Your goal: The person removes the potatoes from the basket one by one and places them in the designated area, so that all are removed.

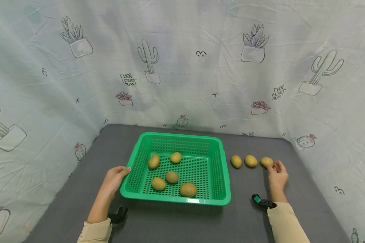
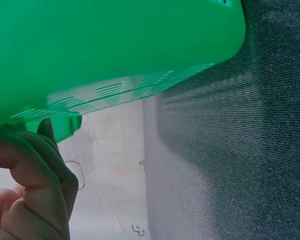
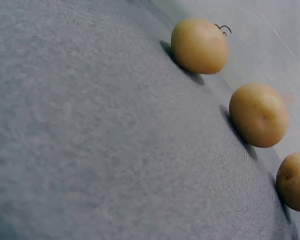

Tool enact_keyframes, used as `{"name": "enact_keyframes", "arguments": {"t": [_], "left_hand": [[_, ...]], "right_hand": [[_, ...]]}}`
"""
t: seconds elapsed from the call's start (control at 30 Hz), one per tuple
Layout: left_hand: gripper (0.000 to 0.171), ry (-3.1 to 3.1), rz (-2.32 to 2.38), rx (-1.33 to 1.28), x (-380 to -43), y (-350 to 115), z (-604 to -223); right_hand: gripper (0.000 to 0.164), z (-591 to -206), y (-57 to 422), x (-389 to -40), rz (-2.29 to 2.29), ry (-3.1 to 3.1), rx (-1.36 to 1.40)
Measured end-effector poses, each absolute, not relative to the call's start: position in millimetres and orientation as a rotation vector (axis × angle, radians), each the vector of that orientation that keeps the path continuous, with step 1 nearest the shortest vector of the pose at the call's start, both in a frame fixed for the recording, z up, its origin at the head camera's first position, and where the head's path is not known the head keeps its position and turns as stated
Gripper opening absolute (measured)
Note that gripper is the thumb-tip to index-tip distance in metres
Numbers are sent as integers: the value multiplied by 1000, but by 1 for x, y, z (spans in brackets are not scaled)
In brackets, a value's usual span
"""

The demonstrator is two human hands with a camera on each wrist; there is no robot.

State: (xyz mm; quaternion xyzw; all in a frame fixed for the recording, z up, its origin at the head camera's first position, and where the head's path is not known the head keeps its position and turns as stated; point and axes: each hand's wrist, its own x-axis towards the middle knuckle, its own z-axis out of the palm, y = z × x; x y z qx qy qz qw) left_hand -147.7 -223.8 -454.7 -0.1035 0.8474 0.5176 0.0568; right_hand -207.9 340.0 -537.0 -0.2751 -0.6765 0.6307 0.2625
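Note:
A green plastic basket with slotted walls stands on the grey table, tilted slightly toward me. My left hand grips its left rim, thumb over the edge; in the left wrist view the curled fingers show beneath the rim. Inside the basket lie several potatoes, among them a large brown one near the front wall. Right of the basket, three yellowish potatoes lie in a row. My right hand pinches the rightmost potato at its near right side, and the potato is on the table.
The other two potatoes of the row, a left one and a middle one, sit between the basket and my right hand. A cactus-print curtain hangs behind the grey table and along its sides.

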Motion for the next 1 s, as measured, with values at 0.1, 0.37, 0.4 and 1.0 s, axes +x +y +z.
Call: {"name": "enact_keyframes", "arguments": {"t": [0.1, 0.37, 0.4, 1.0], "left_hand": [[47, 2556, 1574, -304, -148, -223, -454], [48, 2553, 1573, -308, -149, -224, -453], [47, 2557, 1568, -313, -149, -224, -453], [51, 2538, 1574, -297, -149, -225, -457]], "right_hand": [[60, -534, 338, -206, 1710, -1783, -719], [57, -516, 330, -204, 1659, -1794, -589], [57, -513, 328, -203, 1664, -1788, -571], [49, -440, 268, -204, 1860, -1733, 16]]}}
